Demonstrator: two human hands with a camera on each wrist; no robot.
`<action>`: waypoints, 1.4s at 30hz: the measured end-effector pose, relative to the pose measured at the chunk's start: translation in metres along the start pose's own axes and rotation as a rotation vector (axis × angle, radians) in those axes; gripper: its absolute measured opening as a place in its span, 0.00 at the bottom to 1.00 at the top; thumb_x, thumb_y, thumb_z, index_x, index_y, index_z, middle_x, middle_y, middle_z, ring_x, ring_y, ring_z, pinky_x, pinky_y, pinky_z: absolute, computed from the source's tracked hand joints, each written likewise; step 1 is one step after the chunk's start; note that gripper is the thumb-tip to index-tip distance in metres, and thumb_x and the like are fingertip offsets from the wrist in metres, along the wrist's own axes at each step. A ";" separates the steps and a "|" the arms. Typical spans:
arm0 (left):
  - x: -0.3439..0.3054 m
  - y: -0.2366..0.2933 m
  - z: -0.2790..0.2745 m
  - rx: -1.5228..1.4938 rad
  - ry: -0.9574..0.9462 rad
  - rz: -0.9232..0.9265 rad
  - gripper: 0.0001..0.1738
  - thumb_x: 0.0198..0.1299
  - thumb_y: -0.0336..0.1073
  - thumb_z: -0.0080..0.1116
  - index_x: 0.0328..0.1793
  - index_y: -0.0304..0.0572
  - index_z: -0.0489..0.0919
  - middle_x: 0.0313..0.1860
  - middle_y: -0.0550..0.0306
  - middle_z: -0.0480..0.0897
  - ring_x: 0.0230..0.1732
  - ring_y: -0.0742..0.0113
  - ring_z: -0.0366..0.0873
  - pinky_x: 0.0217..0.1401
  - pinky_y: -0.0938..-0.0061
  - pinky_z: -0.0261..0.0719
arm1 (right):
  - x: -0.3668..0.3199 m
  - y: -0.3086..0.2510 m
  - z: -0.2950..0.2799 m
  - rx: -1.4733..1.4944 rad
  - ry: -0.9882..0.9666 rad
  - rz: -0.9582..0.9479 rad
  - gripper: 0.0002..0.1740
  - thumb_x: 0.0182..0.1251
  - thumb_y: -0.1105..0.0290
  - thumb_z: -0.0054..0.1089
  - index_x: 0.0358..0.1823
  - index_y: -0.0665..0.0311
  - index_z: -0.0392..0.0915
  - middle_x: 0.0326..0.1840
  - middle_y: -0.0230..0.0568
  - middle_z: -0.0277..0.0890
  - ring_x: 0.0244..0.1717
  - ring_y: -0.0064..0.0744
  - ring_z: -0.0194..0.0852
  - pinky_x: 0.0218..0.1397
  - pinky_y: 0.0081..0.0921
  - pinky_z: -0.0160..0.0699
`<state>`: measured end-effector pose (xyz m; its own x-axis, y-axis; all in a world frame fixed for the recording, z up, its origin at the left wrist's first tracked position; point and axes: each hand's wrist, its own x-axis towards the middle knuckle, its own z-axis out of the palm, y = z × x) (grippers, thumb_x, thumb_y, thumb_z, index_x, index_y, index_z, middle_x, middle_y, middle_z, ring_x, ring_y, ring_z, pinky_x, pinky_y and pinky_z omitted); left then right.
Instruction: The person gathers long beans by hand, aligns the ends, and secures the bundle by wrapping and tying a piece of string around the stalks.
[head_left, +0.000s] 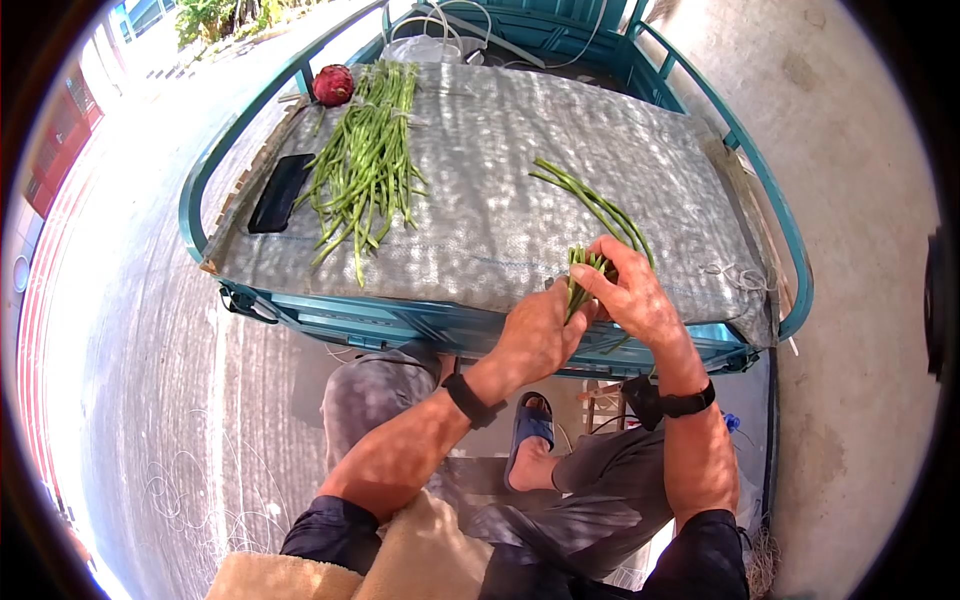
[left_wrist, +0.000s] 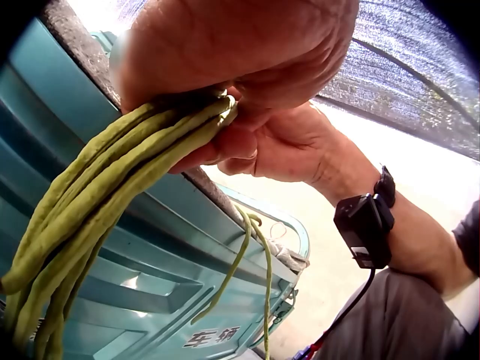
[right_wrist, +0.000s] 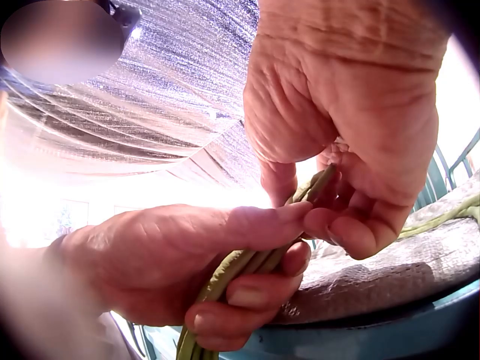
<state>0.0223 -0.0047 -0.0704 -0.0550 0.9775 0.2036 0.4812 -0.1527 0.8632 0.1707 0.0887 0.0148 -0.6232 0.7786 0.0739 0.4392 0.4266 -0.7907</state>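
My left hand (head_left: 535, 335) grips a small bundle of green long beans (left_wrist: 112, 195) near one end, its thumb laid along the top and fingers curled beneath. The rest of the bundle hangs below that hand in the left wrist view. At the bundle's upper end, my right hand (right_wrist: 345, 135) pinches the bean tips between thumb and curled fingers, right against the left thumb. Several loose long beans (head_left: 600, 205) lie beyond the right hand, trailing over the front edge. A big heap of long beans (head_left: 370, 150) lies at the left on the grey woven sheet (head_left: 480, 200).
A black phone (head_left: 280, 193) and a red dragon fruit (head_left: 333, 85) sit beside the heap. The sheet covers a teal cart bed with a side rail (head_left: 770, 200) at either side. White string (head_left: 738, 277) lies near the right edge. A plastic bag (head_left: 425, 48) is at the back.
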 end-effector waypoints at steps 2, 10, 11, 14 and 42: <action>0.000 0.001 -0.001 0.003 -0.014 -0.010 0.16 0.77 0.41 0.55 0.55 0.32 0.77 0.41 0.35 0.86 0.45 0.30 0.84 0.48 0.46 0.80 | 0.000 0.000 0.001 -0.008 0.005 -0.005 0.21 0.74 0.56 0.71 0.46 0.69 0.80 0.36 0.45 0.78 0.36 0.35 0.79 0.43 0.37 0.79; 0.000 0.002 0.001 0.032 -0.001 -0.019 0.12 0.76 0.36 0.56 0.55 0.33 0.77 0.43 0.37 0.87 0.46 0.30 0.85 0.49 0.46 0.81 | 0.000 0.004 0.002 -0.031 0.027 -0.072 0.20 0.73 0.57 0.71 0.45 0.69 0.80 0.36 0.46 0.78 0.36 0.38 0.79 0.43 0.38 0.79; 0.000 0.002 0.002 0.034 -0.001 -0.020 0.12 0.75 0.36 0.56 0.55 0.33 0.77 0.43 0.37 0.87 0.47 0.30 0.85 0.50 0.46 0.81 | -0.001 0.004 0.002 -0.030 0.027 -0.066 0.19 0.73 0.57 0.71 0.45 0.69 0.80 0.36 0.46 0.78 0.36 0.38 0.79 0.43 0.38 0.79; 0.000 0.004 0.000 0.034 -0.001 -0.021 0.12 0.75 0.35 0.56 0.56 0.33 0.77 0.43 0.36 0.87 0.47 0.30 0.85 0.50 0.46 0.81 | 0.001 0.011 0.003 -0.056 0.025 -0.130 0.20 0.73 0.56 0.71 0.45 0.70 0.80 0.36 0.47 0.78 0.37 0.38 0.79 0.43 0.38 0.79; -0.002 0.009 0.001 -0.003 0.057 -0.003 0.11 0.72 0.32 0.59 0.54 0.31 0.77 0.38 0.34 0.86 0.42 0.30 0.85 0.45 0.48 0.81 | -0.001 0.017 0.003 -0.148 0.028 -0.297 0.17 0.74 0.60 0.70 0.45 0.69 0.80 0.35 0.46 0.78 0.36 0.39 0.81 0.42 0.38 0.79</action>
<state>0.0274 -0.0078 -0.0638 -0.1058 0.9681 0.2272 0.4786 -0.1507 0.8650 0.1770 0.0941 -0.0006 -0.7209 0.6219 0.3060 0.3318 0.6973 -0.6354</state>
